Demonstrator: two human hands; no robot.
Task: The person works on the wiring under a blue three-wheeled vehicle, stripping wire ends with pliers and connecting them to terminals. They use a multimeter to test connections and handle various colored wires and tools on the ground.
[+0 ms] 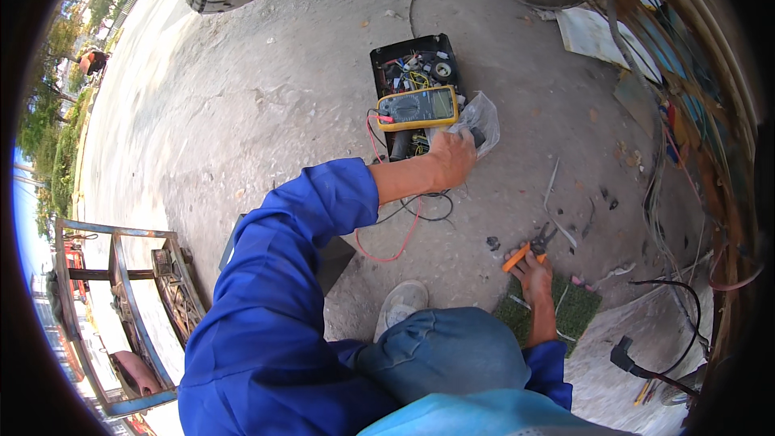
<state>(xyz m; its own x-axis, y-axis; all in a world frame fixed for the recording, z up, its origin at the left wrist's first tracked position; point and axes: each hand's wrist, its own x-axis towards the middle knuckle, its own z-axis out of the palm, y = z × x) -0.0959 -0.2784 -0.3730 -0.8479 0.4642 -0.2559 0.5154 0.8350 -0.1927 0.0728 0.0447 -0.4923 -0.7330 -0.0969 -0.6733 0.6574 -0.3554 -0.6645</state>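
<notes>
Pliers (517,257), orange-handled, are grasped in right hand (537,281), near right; probably stiff, best held low on handles | clear plastic bag (489,116) is touched by left hand (454,158), far, at black box's (445,41) right; likely light, slippery, best pinched by rim | left grip cannot be told

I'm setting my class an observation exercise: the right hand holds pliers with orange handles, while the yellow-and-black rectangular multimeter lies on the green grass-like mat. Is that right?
Not quite: the head view shows the multimeter lying across the open black rectangular box, not on the mat. The right hand does hold the pliers.
</notes>
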